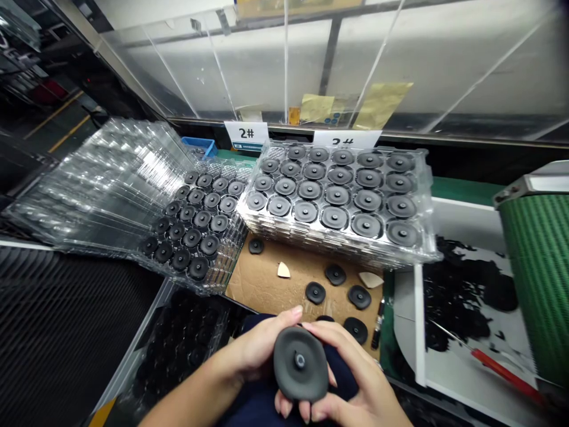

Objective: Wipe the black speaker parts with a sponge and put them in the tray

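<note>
A black rounded disc part (pixel 306 376) with a small raised stud in its middle is held up close to me in both hands. My left hand (pixel 262 344) is closed on its left edge, thumb along the top. My right hand (pixel 355 373) grips the right and lower edge, with fingertips showing beneath. Beyond them, several similar black discs lie loose on a brown cardboard sheet (pixel 262 284), among them one disc (pixel 315 292) just past my hands. Two cream wedge-shaped pieces rest there too, one wedge (pixel 283 270) near the middle.
Stacked clear trays (pixel 340 240) filled with black discs stand at the back. To their left, another filled clear tray (pixel 222 270) sits beside tilted clear trays (pixel 102 178). At right are a white bin (pixel 420 332) with black scraps, a red-handled tool (pixel 502 373) and a green belt (pixel 537 279).
</note>
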`<state>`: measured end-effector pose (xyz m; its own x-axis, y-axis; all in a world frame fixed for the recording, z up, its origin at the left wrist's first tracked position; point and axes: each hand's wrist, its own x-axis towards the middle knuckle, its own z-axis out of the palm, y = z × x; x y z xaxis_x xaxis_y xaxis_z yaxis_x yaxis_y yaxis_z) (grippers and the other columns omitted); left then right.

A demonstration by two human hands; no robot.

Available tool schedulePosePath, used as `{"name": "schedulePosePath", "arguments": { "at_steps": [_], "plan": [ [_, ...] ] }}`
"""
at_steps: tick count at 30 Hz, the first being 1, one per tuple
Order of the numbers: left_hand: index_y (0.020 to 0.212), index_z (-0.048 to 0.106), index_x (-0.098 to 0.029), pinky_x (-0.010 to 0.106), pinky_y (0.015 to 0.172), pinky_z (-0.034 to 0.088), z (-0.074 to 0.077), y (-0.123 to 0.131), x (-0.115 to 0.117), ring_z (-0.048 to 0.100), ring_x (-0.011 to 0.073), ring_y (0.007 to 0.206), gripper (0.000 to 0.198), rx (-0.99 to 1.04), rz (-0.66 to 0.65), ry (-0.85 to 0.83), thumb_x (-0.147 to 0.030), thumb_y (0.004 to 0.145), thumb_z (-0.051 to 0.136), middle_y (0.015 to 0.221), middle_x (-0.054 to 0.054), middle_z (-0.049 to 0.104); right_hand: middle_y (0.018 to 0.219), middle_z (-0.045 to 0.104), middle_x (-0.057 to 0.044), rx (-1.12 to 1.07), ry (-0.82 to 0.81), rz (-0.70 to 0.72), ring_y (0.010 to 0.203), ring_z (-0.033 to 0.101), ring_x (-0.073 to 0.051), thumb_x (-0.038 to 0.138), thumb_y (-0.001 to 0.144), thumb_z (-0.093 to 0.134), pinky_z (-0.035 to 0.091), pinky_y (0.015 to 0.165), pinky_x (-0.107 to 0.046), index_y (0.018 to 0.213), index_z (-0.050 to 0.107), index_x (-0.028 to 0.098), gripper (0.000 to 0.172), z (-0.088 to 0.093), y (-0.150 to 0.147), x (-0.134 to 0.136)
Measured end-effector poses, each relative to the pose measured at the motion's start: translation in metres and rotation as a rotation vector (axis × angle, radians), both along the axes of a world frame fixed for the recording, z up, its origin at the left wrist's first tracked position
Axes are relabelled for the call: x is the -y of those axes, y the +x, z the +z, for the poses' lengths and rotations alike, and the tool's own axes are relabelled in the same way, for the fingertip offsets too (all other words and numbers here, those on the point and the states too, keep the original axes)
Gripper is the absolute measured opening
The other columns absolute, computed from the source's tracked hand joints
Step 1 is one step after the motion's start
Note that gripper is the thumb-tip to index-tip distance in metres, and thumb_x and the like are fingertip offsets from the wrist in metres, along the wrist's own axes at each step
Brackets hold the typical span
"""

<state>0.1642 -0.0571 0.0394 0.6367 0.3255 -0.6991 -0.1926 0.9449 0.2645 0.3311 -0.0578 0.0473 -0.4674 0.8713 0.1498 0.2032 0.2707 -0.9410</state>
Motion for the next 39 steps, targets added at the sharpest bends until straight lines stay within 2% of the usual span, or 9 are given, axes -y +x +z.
{"name": "schedulePosePath", "arguments": {
  "at_steps": [3, 5, 9, 16, 20, 24, 27, 34, 39],
  "plan": [
    [0.062, 0.066, -0.005, 0.017, 0.024, 0.022, -0.005, -0.001, 0.002, 0.042, 0.0080, 0.024, 0.073, -0.014, 0.034, -0.010, -0.050, 0.087, 0.015, 0.042, 0.008, 0.060, 0.101, 0.067, -0.001, 0.005, -0.004, 0.008, 0.092, 0.066, -0.015, 0.060, 0.075, 0.059, 0.050, 0.081, -0.016, 0.114, 0.053, 0.029, 0.050, -0.003, 0.001, 0.000],
    [0.063, 0.066, -0.004, 0.018, 0.023, 0.022, -0.007, -0.001, 0.001, 0.043, 0.0088, 0.024, 0.076, 0.016, 0.019, -0.029, -0.051, 0.087, 0.012, 0.041, 0.009, 0.059, 0.102, 0.067, -0.001, 0.005, -0.014, 0.017, 0.092, 0.066, -0.015, 0.060, 0.075, 0.059, 0.050, 0.081, -0.016, 0.115, 0.052, 0.029, 0.051, -0.004, 0.001, 0.001],
    [0.064, 0.066, -0.004, 0.019, 0.021, 0.015, -0.008, -0.003, 0.000, 0.039, 0.0094, 0.020, 0.083, 0.080, -0.011, -0.038, -0.052, 0.086, 0.003, 0.036, 0.009, 0.056, 0.103, 0.066, 0.000, 0.006, -0.021, 0.019, 0.093, 0.065, -0.015, 0.060, 0.076, 0.058, 0.049, 0.081, -0.016, 0.116, 0.050, 0.030, 0.050, -0.006, 0.000, 0.003],
    [0.063, 0.066, -0.005, 0.020, 0.019, 0.015, -0.010, -0.001, -0.002, 0.028, 0.0077, 0.015, 0.091, 0.126, -0.067, -0.099, -0.055, 0.082, -0.008, 0.033, 0.009, 0.055, 0.101, 0.066, -0.002, 0.006, -0.047, 0.028, 0.091, 0.065, -0.017, 0.060, 0.077, 0.056, 0.051, 0.077, -0.019, 0.116, 0.050, 0.029, 0.050, -0.006, -0.001, 0.003],
    [0.063, 0.066, -0.006, 0.020, 0.015, 0.011, -0.012, -0.001, -0.003, 0.034, 0.0114, 0.015, 0.095, 0.118, -0.114, -0.154, -0.057, 0.079, -0.012, 0.029, 0.008, 0.051, 0.103, 0.065, -0.002, 0.019, -0.079, 0.034, 0.092, 0.064, -0.018, 0.057, 0.078, 0.058, 0.050, 0.078, -0.021, 0.117, 0.049, 0.029, 0.049, -0.010, 0.000, 0.006],
    [0.066, 0.067, -0.005, 0.020, 0.015, 0.016, -0.015, -0.001, -0.003, 0.039, 0.0130, 0.017, 0.097, 0.160, -0.106, -0.177, -0.060, 0.078, -0.011, 0.031, 0.009, 0.052, 0.102, 0.064, -0.001, 0.014, -0.120, 0.041, 0.091, 0.064, -0.018, 0.057, 0.079, 0.057, 0.049, 0.077, -0.022, 0.116, 0.050, 0.030, 0.047, -0.015, 0.000, 0.009],
    [0.064, 0.066, -0.005, 0.021, 0.015, 0.017, -0.016, 0.000, -0.002, 0.040, 0.0133, 0.017, 0.097, 0.119, -0.109, -0.205, -0.062, 0.077, -0.011, 0.033, 0.010, 0.054, 0.102, 0.064, -0.001, 0.013, -0.156, 0.027, 0.091, 0.063, -0.018, 0.056, 0.078, 0.058, 0.049, 0.077, -0.023, 0.115, 0.050, 0.029, 0.046, -0.016, 0.000, 0.009],
    [0.059, 0.064, -0.005, 0.017, 0.017, 0.015, -0.015, -0.002, 0.004, 0.037, 0.0097, 0.019, 0.092, 0.063, -0.027, -0.087, -0.057, 0.081, -0.009, 0.032, 0.007, 0.050, 0.106, 0.063, -0.002, -0.001, -0.111, 0.085, 0.097, 0.062, -0.017, 0.048, 0.079, 0.062, 0.049, 0.081, -0.020, 0.121, 0.047, 0.030, 0.048, -0.010, -0.002, 0.007],
    [0.073, 0.066, -0.005, 0.016, 0.021, 0.020, -0.011, -0.010, 0.006, 0.043, 0.0080, 0.023, 0.079, -0.024, 0.018, 0.010, -0.058, 0.084, 0.010, 0.046, 0.008, 0.061, 0.108, 0.063, -0.004, -0.023, -0.055, 0.078, 0.099, 0.062, -0.020, 0.044, 0.078, 0.065, 0.051, 0.081, -0.022, 0.123, 0.047, 0.030, 0.050, -0.011, -0.004, 0.007]
  ]
}}
